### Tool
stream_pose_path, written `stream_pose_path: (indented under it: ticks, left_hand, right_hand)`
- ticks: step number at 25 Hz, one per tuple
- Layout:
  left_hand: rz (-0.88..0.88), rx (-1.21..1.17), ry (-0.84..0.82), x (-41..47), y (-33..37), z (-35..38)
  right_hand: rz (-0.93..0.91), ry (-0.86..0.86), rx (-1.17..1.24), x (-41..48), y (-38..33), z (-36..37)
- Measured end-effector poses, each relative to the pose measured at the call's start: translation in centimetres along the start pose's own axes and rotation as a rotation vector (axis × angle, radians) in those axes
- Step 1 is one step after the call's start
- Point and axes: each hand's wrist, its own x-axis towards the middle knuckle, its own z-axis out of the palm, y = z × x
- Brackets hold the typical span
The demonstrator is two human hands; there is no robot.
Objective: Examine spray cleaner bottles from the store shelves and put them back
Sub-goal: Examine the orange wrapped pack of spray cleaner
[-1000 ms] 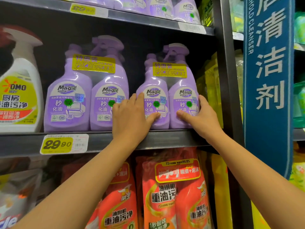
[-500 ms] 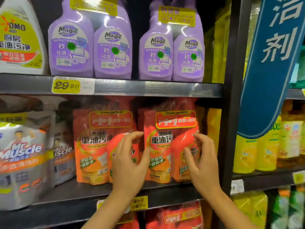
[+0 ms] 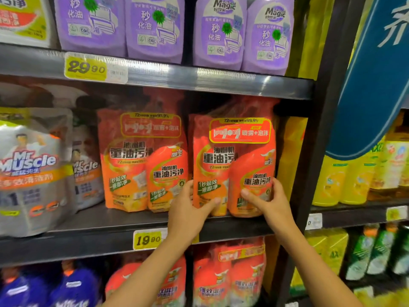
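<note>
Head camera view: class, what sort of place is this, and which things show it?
Most likely a supermarket's cleaning-products aisle: yellow price tags on the shelf edges, rows of purple spray bottles above the orange twin pack, and a blue aisle sign.

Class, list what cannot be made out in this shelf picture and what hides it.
Head view:
Purple bottles: spray heads cut off by top edge.
Orange twin pack: lower label covered by left hand and right hand.
Blue bottles: labels blurred, cut by bottom edge.
</note>
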Motion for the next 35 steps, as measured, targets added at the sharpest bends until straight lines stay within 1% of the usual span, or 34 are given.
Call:
stream_pose_path:
  ticks: [2, 3, 6, 8, 10, 12, 16, 19, 23, 29, 31, 32, 34, 35]
  left_hand:
    - [-0.038, -0.085, 0.06, -0.2, -0.1, -0.6]
    - [-0.068, -0.169, 0.047, -0.3, -0.1, -1.1]
    - [-0.11, -0.406, -0.13, -0.6, 0.5, -3.2]
    - [-0.144, -0.511, -0.261, -1.3, 1.2, -4.3]
    - [-0.162, -0.556, -0.373, -2.6, 1.8, -5.1]
    - [-0.174, -0.564, -0.402, -4.5, 1.8, -6.1]
    - [-0.261, -0.616, -0.401, -9.1, 0.8, -8.5]
    - [-0.359, -0.576, -0.347, -13.1, -0.6, -9.7]
    - [-0.508, -0.575, -0.251, -17.3, -1.9, -10.9]
    - [-0.67, -0.519, -0.221, -20.8, -3.7, -12.5]
    - [-0.687, -0.537, -0.216, -21.2, -3.7, -13.0]
    - [-0.669, -0.553, -0.205, -21.0, -3.5, -13.3]
    - [-0.568, -0.54, -0.148, -19.9, -2.9, -13.9]
    - [-0.512, -0.511, -0.093, -18.9, -2.4, -14.1]
  right_hand:
    - [0.004, -0.065, 0.059, -0.6, -0.9, -0.4]
    - [0.022, -0.106, 0.083, -1.1, -1.5, -0.6]
    - [0.098, -0.181, 0.178, -3.2, -1.7, -0.5]
    - [0.122, -0.151, 0.287, -5.5, -1.0, 0.7]
    - [0.135, -0.102, 0.393, -7.9, -0.5, 1.6]
    - [0.128, -0.092, 0.427, -10.0, -0.9, 1.8]
    - [0.139, -0.196, 0.398, -13.8, -2.1, 1.5]
    - [0.157, -0.262, 0.37, -16.6, -1.6, 2.2]
    - [0.255, -0.299, 0.369, -19.8, -0.5, 3.5]
    - [0.397, -0.314, 0.409, -23.4, 1.5, 4.7]
    - [0.424, -0.319, 0.414, -24.3, 1.9, 4.7]
    - [0.429, -0.316, 0.402, -24.6, 2.0, 4.6]
    - [0.414, -0.33, 0.341, -25.2, 2.1, 4.3]
    - [0.399, -0.354, 0.307, -25.4, 2.1, 4.2]
